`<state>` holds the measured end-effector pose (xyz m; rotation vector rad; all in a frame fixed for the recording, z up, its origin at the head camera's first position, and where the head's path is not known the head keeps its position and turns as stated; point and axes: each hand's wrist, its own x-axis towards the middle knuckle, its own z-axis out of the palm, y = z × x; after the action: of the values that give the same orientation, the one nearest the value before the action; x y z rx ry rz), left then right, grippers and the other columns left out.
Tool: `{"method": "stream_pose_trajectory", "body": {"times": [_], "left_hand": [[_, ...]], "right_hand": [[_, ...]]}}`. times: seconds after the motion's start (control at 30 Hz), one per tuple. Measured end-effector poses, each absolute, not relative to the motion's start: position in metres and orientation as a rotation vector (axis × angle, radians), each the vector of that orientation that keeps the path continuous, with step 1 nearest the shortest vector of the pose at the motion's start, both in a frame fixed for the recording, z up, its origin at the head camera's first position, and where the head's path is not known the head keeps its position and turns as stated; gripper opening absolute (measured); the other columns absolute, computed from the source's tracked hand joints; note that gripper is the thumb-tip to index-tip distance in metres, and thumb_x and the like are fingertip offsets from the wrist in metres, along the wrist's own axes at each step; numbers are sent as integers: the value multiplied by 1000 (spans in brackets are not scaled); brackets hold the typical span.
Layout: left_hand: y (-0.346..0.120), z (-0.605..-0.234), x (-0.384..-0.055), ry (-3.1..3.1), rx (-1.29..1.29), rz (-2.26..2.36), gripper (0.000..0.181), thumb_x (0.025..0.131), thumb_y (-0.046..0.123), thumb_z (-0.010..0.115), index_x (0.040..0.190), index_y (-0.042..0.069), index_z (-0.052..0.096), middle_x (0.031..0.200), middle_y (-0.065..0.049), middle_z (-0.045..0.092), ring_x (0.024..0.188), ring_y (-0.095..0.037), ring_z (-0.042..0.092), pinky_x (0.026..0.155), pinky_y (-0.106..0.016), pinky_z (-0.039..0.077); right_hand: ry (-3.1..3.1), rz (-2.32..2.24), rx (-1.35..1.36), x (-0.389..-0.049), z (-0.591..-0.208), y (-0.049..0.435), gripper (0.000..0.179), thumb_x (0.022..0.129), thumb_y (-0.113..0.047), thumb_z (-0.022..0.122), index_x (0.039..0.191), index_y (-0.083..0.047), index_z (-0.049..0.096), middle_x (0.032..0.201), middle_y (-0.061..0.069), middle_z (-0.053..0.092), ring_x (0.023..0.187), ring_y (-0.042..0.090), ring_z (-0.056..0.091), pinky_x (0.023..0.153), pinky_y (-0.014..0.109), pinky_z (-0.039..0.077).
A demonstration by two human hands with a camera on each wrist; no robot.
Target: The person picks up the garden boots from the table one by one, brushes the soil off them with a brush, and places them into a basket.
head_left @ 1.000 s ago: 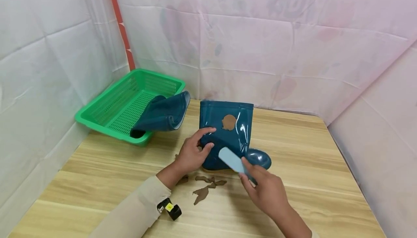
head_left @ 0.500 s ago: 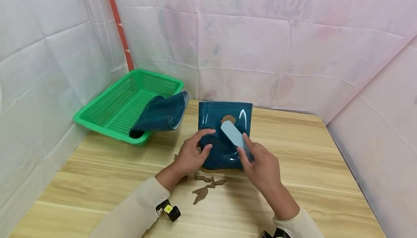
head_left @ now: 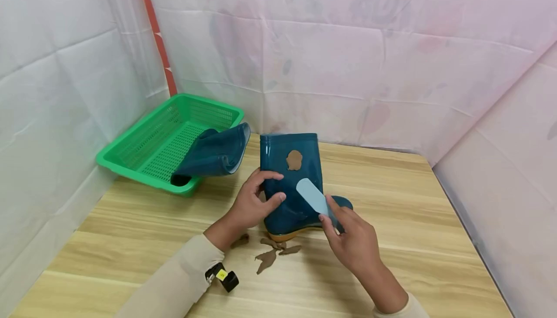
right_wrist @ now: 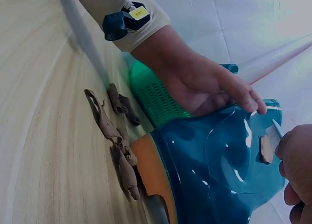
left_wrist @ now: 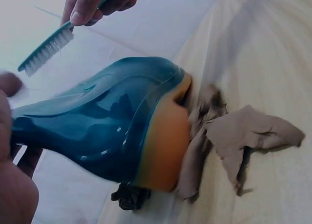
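Note:
A dark teal rain boot [head_left: 278, 216] with an orange sole stands on the wooden table. My left hand [head_left: 250, 202] grips its shaft from the left, thumb and fingers spread round the near side. A round brown clay-like patch [head_left: 294, 160] sticks to the upper shaft. My right hand [head_left: 354, 245] holds a pale blue brush [head_left: 311, 195] by the handle, its head in front of the lower shaft. White bristles [left_wrist: 48, 51] show on the brush in the left wrist view, apart from the boot [left_wrist: 112, 121]. The brush handle's end is hidden in the hand.
Torn brown scraps [head_left: 266, 260] lie on the table [head_left: 417, 240] just in front of the sole. At the left, a green perforated basket [head_left: 130, 163] holds a second rain boot [head_left: 213, 151], its shaft leaning over the rim. White sheeting [head_left: 322, 66] hangs behind the table.
The brush has gone up to the brown patch and come back down. The boot's shaft has turned and shifted slightly left, with its toe again showing at the right. My left hand keeps its grip.

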<state>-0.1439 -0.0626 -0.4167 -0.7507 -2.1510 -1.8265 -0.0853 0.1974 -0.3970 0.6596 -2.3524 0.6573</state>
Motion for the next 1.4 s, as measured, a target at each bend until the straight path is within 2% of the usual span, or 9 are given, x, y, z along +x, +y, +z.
{"method": "stream_pose_trajectory", "body": {"times": [0.1,0.2,0.5,0.63,0.77,0.87,1.07,1.2,1.4], "left_hand": [[-62,-412,-146,-2116,-761,-1802,27,98,3,68,124,9,69,112,-8,58,87,-21,56,71,-36,50],[-63,-407,-149,-2139,-785,-1734,29,99,3,67,128,9,69,114,-8,61,82,-21,53,65,-35,45],[-66,-389,-158,-2142,-958,-1552,39,95,-8,67,131,8,70,131,-5,68,118,-20,62,91,-41,52],[-67,-389,-154,-2182,-889,-1590,38,98,-5,65,132,10,69,125,-3,70,82,-11,64,76,-35,52],[-69,-393,-147,-2236,-776,-1660,37,101,1,63,135,16,67,70,1,62,43,-13,37,51,-31,39],[-69,-394,-143,-2249,-764,-1687,35,103,4,61,135,17,65,50,4,41,39,-15,33,46,-29,34],[-68,-396,-140,-2251,-746,-1691,33,104,4,59,133,16,65,63,5,51,44,-14,36,52,-29,37],[-67,-397,-141,-2251,-753,-1691,31,104,4,59,132,15,65,74,2,55,47,-14,37,54,-30,39],[-66,-397,-142,-2268,-747,-1702,31,105,4,57,133,17,64,57,5,44,46,-15,37,51,-30,36]], "right_hand": [[-2351,659,656,-84,-398,198,54,81,-8,85,131,1,68,83,7,69,57,5,39,46,18,32],[-2346,670,658,-84,-400,198,54,80,-7,85,131,2,68,83,8,69,57,5,39,46,17,32],[-2226,718,688,-88,-397,201,50,87,-8,79,135,2,65,92,16,73,62,16,60,49,26,46],[-2200,749,687,-89,-393,198,53,85,-5,80,135,3,65,95,17,73,67,19,64,52,30,51],[-2178,762,695,-92,-391,193,44,101,-26,67,135,2,65,90,15,72,65,18,60,52,28,49],[-2174,766,691,-95,-389,189,44,100,-25,69,135,1,65,87,14,71,63,18,58,50,27,47],[-2261,717,675,-96,-392,183,58,81,-5,85,135,1,65,92,16,73,64,18,59,48,25,42],[-2332,695,659,-92,-399,185,55,83,-8,85,133,2,66,93,16,74,64,14,56,46,23,38],[-2247,736,688,-88,-399,190,44,97,-25,72,131,3,68,91,15,73,63,14,56,46,23,40]]}}
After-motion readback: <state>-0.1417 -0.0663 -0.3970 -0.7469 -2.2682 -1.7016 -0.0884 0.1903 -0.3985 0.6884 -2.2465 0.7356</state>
